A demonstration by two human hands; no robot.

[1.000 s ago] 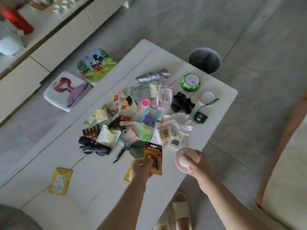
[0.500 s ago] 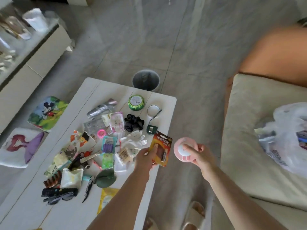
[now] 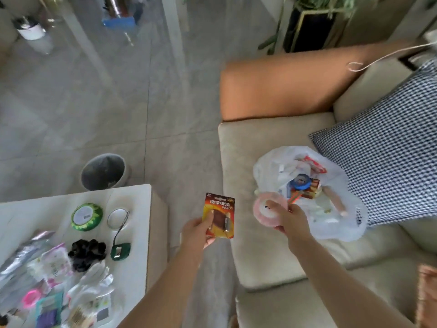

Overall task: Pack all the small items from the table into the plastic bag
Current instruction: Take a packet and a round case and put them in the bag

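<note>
Nearby, white table (image 3: pixel 132 197) faces beige sofa (image 3: pixel 267 256); grey tiles.

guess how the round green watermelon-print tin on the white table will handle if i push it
The round green watermelon-print tin lies flat on its broad base, so it should slide, not roll. It looks rigid and probably light. The smooth white table may let it skid.

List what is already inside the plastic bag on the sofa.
Inside the plastic bag: a blue tape roll, a red-orange box, a red packet and white wrappers. Anything beneath these is hidden.
</note>
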